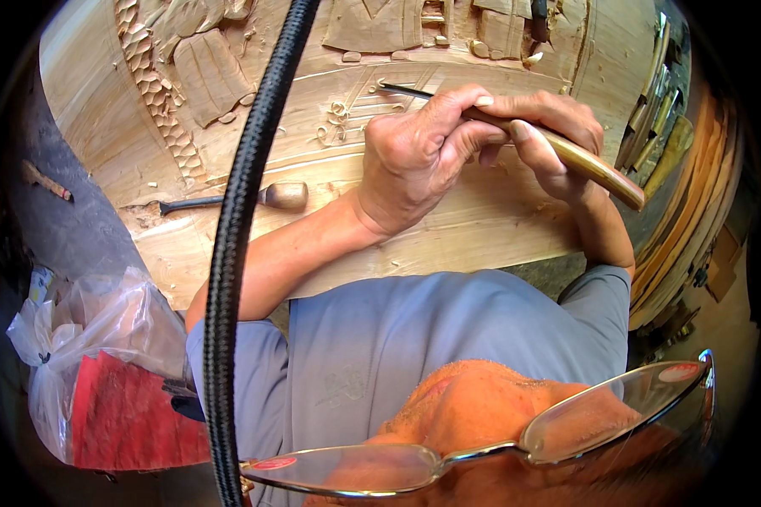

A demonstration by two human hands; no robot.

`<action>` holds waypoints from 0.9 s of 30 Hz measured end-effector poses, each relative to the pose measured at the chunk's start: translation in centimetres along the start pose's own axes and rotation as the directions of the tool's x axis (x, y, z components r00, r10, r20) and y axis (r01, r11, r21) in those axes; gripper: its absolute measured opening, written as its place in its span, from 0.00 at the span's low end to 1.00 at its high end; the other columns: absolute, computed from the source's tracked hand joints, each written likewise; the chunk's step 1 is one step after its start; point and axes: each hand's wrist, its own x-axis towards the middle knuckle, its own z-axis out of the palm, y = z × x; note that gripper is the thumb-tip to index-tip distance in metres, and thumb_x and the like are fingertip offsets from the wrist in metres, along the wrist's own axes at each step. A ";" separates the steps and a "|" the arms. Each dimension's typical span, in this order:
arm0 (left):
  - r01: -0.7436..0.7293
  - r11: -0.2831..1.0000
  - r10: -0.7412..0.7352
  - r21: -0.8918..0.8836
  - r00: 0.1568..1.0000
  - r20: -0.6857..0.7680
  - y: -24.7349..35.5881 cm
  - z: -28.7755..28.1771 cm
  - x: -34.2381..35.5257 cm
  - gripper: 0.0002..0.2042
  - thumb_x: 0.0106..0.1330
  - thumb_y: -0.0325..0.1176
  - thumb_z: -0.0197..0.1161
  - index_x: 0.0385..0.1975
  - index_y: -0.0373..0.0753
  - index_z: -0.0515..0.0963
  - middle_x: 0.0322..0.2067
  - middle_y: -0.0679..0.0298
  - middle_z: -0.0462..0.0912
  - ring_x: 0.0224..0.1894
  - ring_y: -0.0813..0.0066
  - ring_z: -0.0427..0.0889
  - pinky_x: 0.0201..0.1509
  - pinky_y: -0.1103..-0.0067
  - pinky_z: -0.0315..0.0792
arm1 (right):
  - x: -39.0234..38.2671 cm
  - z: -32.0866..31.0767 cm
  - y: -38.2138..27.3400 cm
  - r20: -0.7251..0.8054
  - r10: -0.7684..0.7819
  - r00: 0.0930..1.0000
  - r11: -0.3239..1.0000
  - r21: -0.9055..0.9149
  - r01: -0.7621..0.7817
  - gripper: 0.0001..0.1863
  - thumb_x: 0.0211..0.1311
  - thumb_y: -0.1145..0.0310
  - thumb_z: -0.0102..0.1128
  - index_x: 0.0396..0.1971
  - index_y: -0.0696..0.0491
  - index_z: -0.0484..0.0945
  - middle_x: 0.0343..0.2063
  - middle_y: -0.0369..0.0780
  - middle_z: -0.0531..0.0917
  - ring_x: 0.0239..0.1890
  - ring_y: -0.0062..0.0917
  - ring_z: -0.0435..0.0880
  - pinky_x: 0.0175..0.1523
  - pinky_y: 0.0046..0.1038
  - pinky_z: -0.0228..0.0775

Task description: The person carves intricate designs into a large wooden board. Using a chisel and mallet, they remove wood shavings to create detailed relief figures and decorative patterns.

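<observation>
Both hands, left hand [414, 152] and right hand [550, 135], close around the chisel [583, 160], steadying its tip against the carved wooden panel [448, 220] for fine control.

Carved panel [448, 228] lies across worktop, ahead of person. Both hands on it right of centre: left hand [414, 156] beside right hand [550, 135], touching, 1 chisel [583, 160] between them, tip on panel. 2nd chisel [254, 198] lies on panel, left of hands. Plastic bag [93, 355] lower left, off panel. Tool row [655, 110] far right.
</observation>
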 end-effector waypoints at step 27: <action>-0.040 0.999 0.038 0.029 0.997 0.067 -0.4 -0.1 0.2 0.16 0.75 0.23 0.69 0.61 0.31 0.81 0.32 0.61 0.93 0.32 0.81 0.90 0.36 0.82 0.85 | 0.4 -1.3 -0.7 0.051 -0.036 0.998 0.997 -0.063 0.039 0.13 0.68 0.78 0.60 0.49 0.60 0.88 0.33 0.45 0.93 0.30 0.29 0.95 0.38 0.30 0.88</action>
